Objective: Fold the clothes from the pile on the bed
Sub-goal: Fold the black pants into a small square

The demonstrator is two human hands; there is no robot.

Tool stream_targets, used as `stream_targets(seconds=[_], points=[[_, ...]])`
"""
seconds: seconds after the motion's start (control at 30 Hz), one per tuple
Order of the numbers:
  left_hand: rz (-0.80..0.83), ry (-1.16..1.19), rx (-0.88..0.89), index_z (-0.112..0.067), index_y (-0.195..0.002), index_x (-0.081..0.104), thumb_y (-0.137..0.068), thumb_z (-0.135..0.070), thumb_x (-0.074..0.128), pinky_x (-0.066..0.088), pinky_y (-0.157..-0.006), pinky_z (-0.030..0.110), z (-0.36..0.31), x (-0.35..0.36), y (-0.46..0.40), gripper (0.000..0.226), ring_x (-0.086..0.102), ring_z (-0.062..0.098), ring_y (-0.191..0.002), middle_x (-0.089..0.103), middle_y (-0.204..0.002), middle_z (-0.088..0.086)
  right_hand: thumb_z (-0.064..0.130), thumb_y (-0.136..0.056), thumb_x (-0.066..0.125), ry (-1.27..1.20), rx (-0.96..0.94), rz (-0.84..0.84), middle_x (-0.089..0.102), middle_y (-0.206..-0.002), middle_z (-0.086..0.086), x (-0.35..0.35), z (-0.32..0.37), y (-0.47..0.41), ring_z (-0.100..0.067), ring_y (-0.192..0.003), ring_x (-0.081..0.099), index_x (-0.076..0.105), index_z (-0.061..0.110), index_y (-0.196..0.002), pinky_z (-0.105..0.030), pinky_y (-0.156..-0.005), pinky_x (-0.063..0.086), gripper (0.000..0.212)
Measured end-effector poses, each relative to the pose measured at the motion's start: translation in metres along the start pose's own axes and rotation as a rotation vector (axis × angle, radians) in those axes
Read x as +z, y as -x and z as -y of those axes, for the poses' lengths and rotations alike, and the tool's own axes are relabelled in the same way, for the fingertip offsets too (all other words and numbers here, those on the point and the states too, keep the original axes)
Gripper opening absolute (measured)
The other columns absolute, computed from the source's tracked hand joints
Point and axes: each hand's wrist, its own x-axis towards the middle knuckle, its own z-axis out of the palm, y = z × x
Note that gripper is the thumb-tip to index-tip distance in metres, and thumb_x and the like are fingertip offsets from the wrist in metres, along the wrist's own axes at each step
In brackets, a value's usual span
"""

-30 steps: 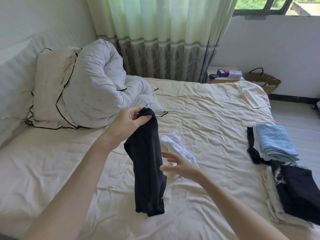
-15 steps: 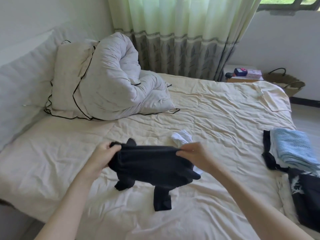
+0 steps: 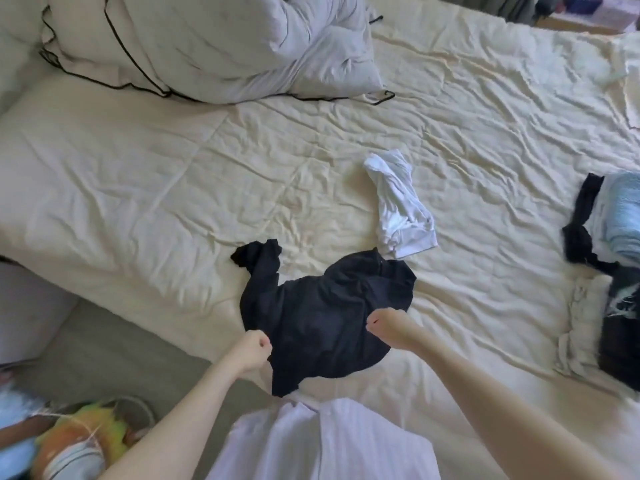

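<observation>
A black garment (image 3: 322,313) lies spread on the cream bed sheet (image 3: 173,188) near the bed's front edge, one end twisted out to the upper left. My left hand (image 3: 254,349) grips its left edge with curled fingers. My right hand (image 3: 388,327) pinches its right side, fingers curled. A crumpled white garment (image 3: 398,206) lies just beyond the black one, apart from both hands.
A rolled white duvet and pillow (image 3: 207,46) fill the back left. Folded clothes, a light blue item (image 3: 623,216) on dark ones (image 3: 585,216), sit at the right edge. Floor and a colourful object (image 3: 79,434) lie at lower left.
The black garment went from hanging in my left hand to held between both hands, then down flat on the bed. My view has tilted downward toward the bed edge.
</observation>
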Motion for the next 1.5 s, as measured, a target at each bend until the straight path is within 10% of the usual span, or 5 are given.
stream_targets(seconds=[0.27,0.47,0.7,1.2,1.5], points=[[-0.178,-0.342,0.389,-0.019,-0.150,0.016,-0.097,-0.012,0.042,0.025,-0.113,0.038,-0.054,0.019,-0.129,0.059,0.013,0.021,-0.144,0.013,-0.158,0.002,0.018,-0.093,0.044,-0.578,0.182,-0.142,0.051,-0.074,-0.017,0.026,-0.003,-0.095,-0.020,-0.071,0.044,0.056,-0.011,-0.098,-0.035,-0.067,0.047,0.032],[-0.097,-0.435,0.163,-0.010,-0.137,0.037,-0.095,-0.020,0.049,0.010,-0.116,0.045,-0.071,0.037,-0.182,0.045,0.050,0.024,-0.117,0.061,-0.110,0.005,0.025,-0.096,0.052,-1.033,0.353,-0.075,0.067,-0.094,-0.004,0.042,-0.004,-0.116,-0.016,-0.087,0.065,0.062,0.014,-0.101,-0.022,-0.064,0.054,0.016],[-0.168,-0.227,0.582,-0.020,-0.118,0.050,-0.090,-0.027,0.059,0.038,-0.071,0.021,-0.041,0.066,-0.083,0.030,0.058,0.017,-0.096,0.055,-0.111,-0.004,0.036,-0.089,0.064,-1.367,0.516,0.163,0.067,-0.098,-0.010,0.045,0.012,-0.076,-0.024,-0.090,0.065,0.061,0.003,-0.099,-0.033,-0.068,0.055,0.034],[-0.046,-0.169,0.858,-0.027,-0.140,0.040,-0.093,-0.012,0.054,0.028,-0.108,0.024,-0.162,-0.033,-0.012,0.051,0.033,0.007,-0.129,0.034,-0.143,-0.009,0.013,-0.094,0.051,-0.993,-0.099,-0.216,0.052,-0.055,0.012,-0.080,0.054,0.068,-0.006,-0.055,0.048,0.057,0.018,-0.065,-0.017,-0.053,0.035,0.031],[-0.323,-0.339,1.031,-0.020,-0.088,0.055,-0.089,-0.023,0.062,0.038,-0.067,0.026,-0.244,-0.101,0.052,0.008,0.057,0.017,-0.077,0.054,-0.074,-0.013,0.005,-0.079,0.063,-0.504,-0.205,-0.622,0.056,-0.069,0.008,-0.163,0.028,0.159,-0.010,-0.065,0.053,0.057,0.028,-0.070,-0.021,-0.056,0.040,0.025]])
